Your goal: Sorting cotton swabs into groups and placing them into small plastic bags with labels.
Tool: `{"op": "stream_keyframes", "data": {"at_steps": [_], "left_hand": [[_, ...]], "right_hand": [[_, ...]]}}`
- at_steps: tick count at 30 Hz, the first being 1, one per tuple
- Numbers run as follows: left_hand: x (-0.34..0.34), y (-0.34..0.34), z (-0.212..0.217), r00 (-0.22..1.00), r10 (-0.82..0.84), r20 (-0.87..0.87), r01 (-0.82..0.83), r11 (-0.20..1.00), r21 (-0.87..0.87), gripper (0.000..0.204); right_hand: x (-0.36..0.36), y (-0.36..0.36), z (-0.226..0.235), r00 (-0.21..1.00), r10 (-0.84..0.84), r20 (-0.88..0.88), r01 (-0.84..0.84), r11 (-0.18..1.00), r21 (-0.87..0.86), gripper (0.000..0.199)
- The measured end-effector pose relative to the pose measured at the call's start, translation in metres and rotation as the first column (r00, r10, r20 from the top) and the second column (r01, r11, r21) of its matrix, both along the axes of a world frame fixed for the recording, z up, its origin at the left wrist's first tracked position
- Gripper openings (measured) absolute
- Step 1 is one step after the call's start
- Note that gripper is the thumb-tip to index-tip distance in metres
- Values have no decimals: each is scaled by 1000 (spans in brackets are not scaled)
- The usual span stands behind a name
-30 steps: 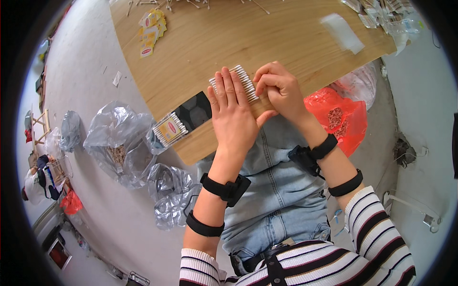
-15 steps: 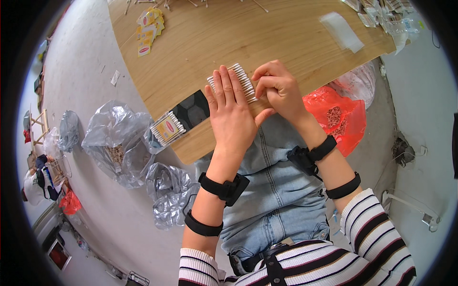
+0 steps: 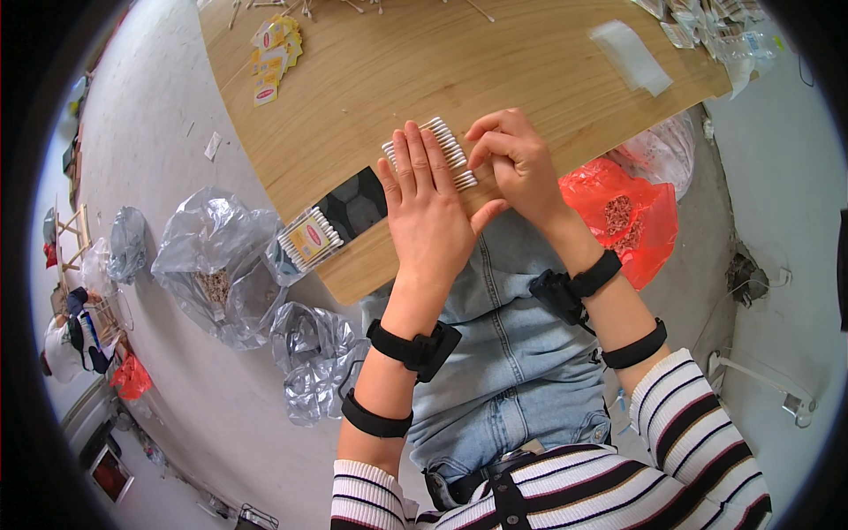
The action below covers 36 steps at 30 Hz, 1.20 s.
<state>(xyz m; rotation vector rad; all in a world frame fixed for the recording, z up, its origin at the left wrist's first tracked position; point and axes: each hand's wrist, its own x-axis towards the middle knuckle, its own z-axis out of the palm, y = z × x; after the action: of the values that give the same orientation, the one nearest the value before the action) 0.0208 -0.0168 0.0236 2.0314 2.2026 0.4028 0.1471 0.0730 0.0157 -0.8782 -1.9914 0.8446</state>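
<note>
Left hand [image 3: 430, 212] lies flat, fingers spread, on swabs [image 3: 442, 152] on the wooden desk [image 3: 495, 71]. Right hand [image 3: 517, 163], fingers curled, touches them. Bags [image 3: 221, 265] litter the grey floor [image 3: 168, 115].

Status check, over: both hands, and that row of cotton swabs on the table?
Left hand flat, palm down on cotton swabs. Right hand curled, fingertips at the row's edge. Swabs lined up on wooden table. Nothing in the way.
</note>
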Motion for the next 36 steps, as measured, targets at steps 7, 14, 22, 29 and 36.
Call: {"op": "stream_keyframes", "data": {"at_steps": [7,14,22,29,36], "left_hand": [[1,0,0,1000,1,8,-1,1000,11,116],[0,0,-1,1000,4,7,-4,1000,13,115],[1,0,-2,1000,5,-4,-5,1000,-2,118],[1,0,-3,1000,8,-5,-8,1000,-4,117],[1,1,-2,1000,11,-12,-11,1000,4,114]], "right_hand": [[-2,0,1,999,-41,10,41,999,17,15],[-3,0,1,999,-45,24,44,998,40,14],[-4,1,1,998,-52,18,51,997,61,18],[-6,1,2,997,-54,61,48,995,89,17],[-3,1,1,995,-40,88,31,994,106,14]]}}
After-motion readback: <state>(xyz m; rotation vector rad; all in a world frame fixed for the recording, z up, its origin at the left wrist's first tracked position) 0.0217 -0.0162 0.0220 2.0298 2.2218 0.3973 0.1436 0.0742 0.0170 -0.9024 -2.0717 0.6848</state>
